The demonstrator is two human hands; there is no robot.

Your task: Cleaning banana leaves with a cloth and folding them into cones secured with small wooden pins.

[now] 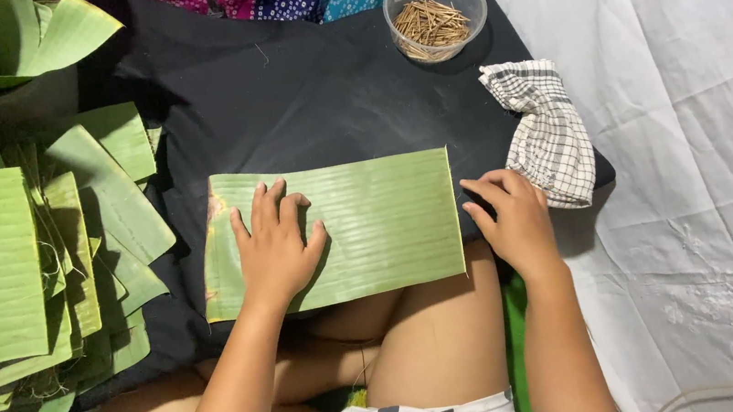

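Head view: rectangular banana leaf sheet (369, 224) lies flat on a black cloth (300, 103), just in front of the person's lap, long axis running left to right. Left hand (274, 244) rests palm-down on the sheet's left half, fingers (263, 204) spread and flat, pinching nothing. Right hand (515, 217) sits just off the sheet's right short edge, fingers loosely curled with the tips touching or nearly touching that edge; no clear pinch, holding nothing. Left hand is thus the one on the leaf; right is beside it. Leaf looks fresh green, fine ribs running lengthwise, edges cut straight, a brown-yellow blemish at the upper left corner. Checked cloth (551, 130) crumpled just beyond the right hand. Clear bowl of thin wooden sticks (435, 14) farther back. Stack of cut leaf pieces (34, 271) to the left, well apart from the sheet.
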